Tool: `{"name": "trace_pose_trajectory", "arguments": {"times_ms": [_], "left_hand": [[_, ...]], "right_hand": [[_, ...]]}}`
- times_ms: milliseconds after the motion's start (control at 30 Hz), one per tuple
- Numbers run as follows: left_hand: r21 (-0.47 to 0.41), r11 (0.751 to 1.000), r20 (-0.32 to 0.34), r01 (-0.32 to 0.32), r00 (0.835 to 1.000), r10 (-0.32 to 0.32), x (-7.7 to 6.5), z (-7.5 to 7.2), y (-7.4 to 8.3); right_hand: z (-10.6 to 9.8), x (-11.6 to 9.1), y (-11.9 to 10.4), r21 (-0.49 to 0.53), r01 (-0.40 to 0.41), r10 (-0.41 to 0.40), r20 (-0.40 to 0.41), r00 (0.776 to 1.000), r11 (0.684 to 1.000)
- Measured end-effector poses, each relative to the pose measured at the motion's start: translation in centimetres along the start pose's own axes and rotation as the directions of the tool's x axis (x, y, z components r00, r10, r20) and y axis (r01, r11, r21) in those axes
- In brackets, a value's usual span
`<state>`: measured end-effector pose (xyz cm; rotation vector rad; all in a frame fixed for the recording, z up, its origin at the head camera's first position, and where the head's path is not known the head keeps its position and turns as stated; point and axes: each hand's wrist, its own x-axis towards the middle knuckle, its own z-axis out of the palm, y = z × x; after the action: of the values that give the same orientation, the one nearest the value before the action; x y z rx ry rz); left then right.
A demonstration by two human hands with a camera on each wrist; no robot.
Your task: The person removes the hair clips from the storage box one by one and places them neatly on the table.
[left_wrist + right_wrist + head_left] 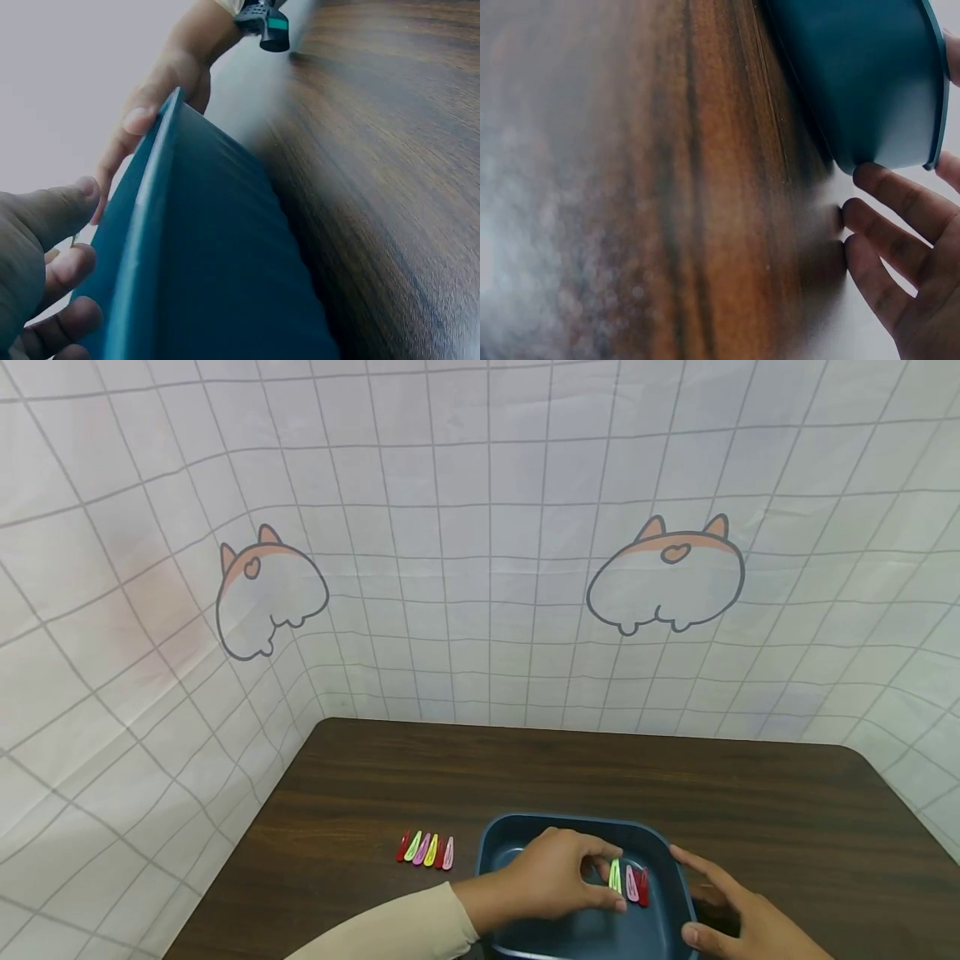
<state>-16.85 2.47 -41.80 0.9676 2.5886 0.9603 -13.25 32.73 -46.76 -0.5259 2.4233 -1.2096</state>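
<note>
My left hand reaches over a dark blue tray. Its thumb and index finger are at a green hair clip; in the left wrist view a thin sliver, seen edge-on, shows between them. Right beside it in the tray lie a pink hair clip and a red hair clip. At the tray's right side, my right hand touches the rim and outer wall with spread, mostly straight fingers, which the right wrist view shows from close by.
On the dark wooden table, left of the tray, several hair clips in red, green, pink and yellow lie in a row. A white gridded curtain with cartoon animals hangs behind and along the sides.
</note>
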Motion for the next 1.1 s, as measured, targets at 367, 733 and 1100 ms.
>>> {"name": "trace_pose_trajectory", "arguments": {"times_ms": [367, 733, 1100], "left_hand": [[-0.094, 0.996, -0.018, -0.012, 1.000, 0.010, -1.5, -2.5, -1.1], [-0.046, 0.999, -0.073, -0.013, 0.997, 0.010, -3.1, -4.0, -2.7], [-0.078, 0.997, -0.129, -0.007, 0.992, -0.003, -4.6, -5.7, -4.2]], "right_hand": [[0.1, 0.0, -0.2, 0.034, -0.010, 0.010, 0.004, 1.000, 0.999], [0.0, -0.2, -0.3, 0.066, 0.002, -0.002, 0.009, 1.000, 0.998], [0.1, -0.6, -0.2, 0.027, 0.001, -0.001, -0.005, 1.000, 1.000]]}}
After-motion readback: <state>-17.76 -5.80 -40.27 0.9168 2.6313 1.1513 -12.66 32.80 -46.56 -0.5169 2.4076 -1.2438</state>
